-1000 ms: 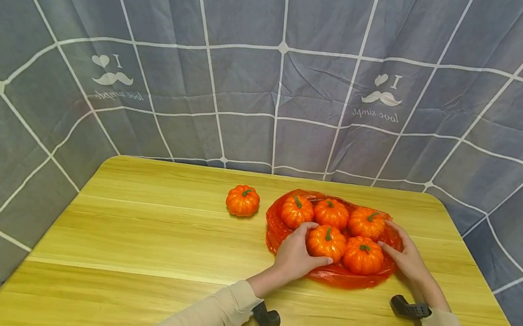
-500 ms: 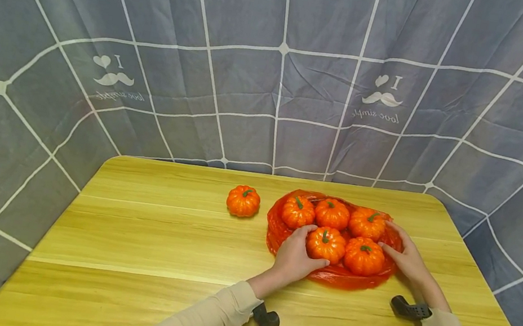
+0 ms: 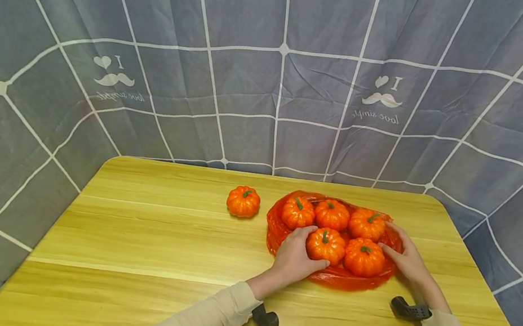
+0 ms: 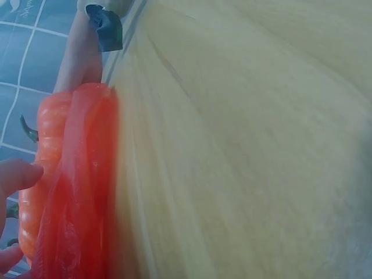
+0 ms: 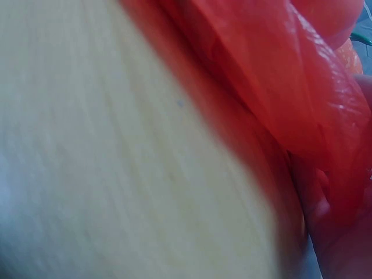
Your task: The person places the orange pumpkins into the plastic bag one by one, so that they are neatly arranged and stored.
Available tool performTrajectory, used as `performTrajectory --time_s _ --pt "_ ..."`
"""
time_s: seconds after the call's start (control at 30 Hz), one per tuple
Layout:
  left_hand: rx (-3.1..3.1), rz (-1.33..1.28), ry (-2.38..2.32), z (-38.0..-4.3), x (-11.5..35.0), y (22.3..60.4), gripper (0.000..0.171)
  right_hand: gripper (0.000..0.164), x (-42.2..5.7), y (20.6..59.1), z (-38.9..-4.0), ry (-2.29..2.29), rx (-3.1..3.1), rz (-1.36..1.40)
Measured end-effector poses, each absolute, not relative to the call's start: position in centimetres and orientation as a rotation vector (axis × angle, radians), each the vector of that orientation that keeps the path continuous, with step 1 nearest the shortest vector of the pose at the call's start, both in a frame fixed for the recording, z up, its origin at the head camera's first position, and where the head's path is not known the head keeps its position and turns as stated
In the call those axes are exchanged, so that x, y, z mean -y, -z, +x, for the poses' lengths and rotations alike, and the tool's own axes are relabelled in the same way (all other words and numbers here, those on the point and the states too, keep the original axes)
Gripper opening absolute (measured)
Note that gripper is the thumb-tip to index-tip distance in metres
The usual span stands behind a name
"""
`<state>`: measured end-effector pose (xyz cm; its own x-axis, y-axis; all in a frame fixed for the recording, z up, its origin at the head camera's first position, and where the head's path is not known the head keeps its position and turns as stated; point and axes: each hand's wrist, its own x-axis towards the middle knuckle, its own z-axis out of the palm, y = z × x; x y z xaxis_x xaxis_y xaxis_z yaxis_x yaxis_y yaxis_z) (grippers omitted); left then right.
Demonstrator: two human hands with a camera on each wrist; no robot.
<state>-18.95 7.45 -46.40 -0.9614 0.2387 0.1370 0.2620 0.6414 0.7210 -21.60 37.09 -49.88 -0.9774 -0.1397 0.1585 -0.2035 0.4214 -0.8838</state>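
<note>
Several small orange toy pumpkins with green stems lie in a spread-out red plastic bag point(image 3: 348, 281) on the right half of the table. My left hand point(image 3: 295, 257) holds the front-left pumpkin point(image 3: 326, 247), thumb at its near side and fingers at its left and back. My right hand point(image 3: 407, 260) grips the bag's right edge, beside the front-right pumpkin point(image 3: 364, 259) and the back-right pumpkin point(image 3: 367, 225). In the right wrist view, folds of red film point(image 5: 279, 75) cover part of that hand. The left wrist view shows an orange pumpkin point(image 4: 52, 133) above the bag's side.
One more pumpkin point(image 3: 243, 201) sits on the wooden table point(image 3: 137, 234), left of the bag and apart from it. A grey curtain with white lines point(image 3: 233, 84) stands behind the table and along both sides.
The front-left pumpkin has turned slightly in my left hand, its stem shifting a little left and nearer. My right hand and the other pumpkins have stayed put.
</note>
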Motion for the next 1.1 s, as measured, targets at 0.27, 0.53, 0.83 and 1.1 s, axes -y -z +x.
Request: performTrajectory --time_s 0.27,0.53,0.83,1.1 --pt "2.683 -0.523 1.315 -18.9 -6.8 45.5 0.068 0.061 -37.1 49.9 -21.6 -1.662 2.583 0.300" --pt "2.431 -0.532 1.436 -19.6 -4.9 44.6 0.056 0.062 -37.0 49.9 -21.6 -1.706 2.569 0.317" --pt "2.396 -0.433 1.396 -22.5 -0.4 43.0 0.054 0.063 -37.0 49.5 -21.5 -1.659 2.618 0.272" --pt "2.389 -0.370 1.317 -24.4 3.2 43.3 0.055 0.063 -37.0 49.7 -21.6 -1.649 2.629 0.258"
